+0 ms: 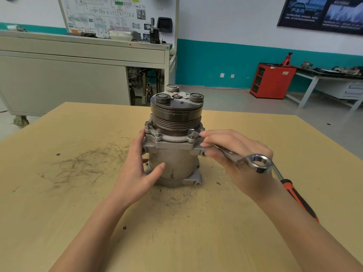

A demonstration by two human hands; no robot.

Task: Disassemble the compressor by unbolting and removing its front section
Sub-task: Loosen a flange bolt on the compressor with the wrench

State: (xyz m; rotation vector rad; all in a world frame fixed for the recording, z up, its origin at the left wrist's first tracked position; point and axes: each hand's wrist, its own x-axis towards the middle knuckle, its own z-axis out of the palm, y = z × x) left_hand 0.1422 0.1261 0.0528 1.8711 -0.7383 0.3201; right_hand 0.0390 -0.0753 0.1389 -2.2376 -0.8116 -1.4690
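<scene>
right hand (233, 152) sets wrench (231, 154) on compressor (174, 146) bolt (191, 132), left hand (137, 167) steadying

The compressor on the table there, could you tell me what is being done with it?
A person is unbolting the compressor, which stands upright on the table. The left hand steadies its body while the right hand holds a wrench at a flange bolt. The front section is still on. A screwdriver lies nearby.
</scene>
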